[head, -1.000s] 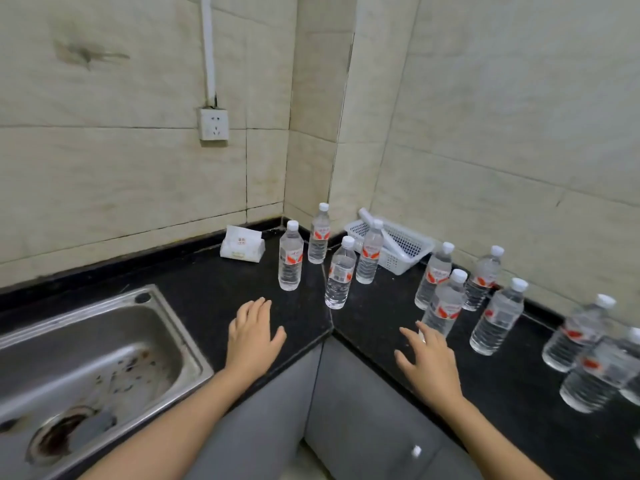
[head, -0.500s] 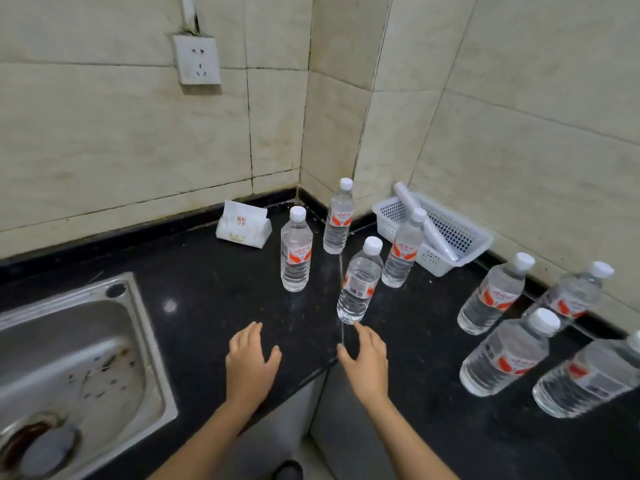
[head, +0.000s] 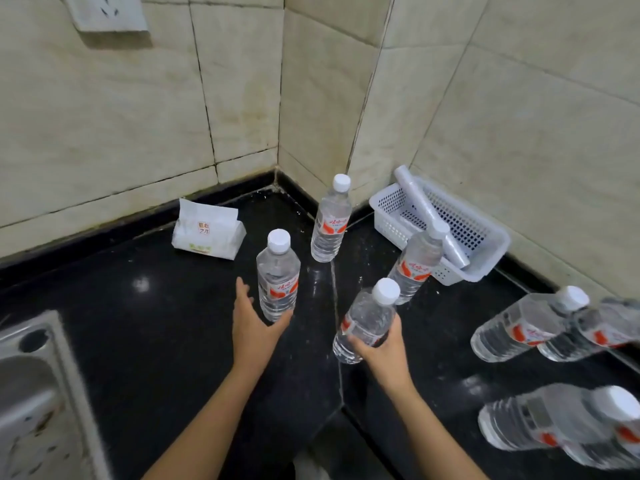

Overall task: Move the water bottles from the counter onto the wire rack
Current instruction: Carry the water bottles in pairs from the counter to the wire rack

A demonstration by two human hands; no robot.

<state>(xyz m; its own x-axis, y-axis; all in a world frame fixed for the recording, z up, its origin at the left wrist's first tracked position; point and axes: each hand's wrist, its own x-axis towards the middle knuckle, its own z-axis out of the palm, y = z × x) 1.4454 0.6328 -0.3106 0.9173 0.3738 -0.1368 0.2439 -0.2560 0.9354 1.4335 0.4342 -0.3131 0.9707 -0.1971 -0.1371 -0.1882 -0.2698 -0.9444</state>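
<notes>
The left hand [head: 251,325], fingers spread, cups the upright bottle [head: 278,277] just ahead, while the right hand [head: 379,344] grasps 1 tilted bottle [head: 367,320].

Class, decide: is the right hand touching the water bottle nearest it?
Touching. The head view shows the right hand wrapped around the lower body of the water bottle.

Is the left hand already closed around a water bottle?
No. The left hand is open, its fingers spread beside the near bottle, while only the right hand wraps a tilted bottle.
</notes>
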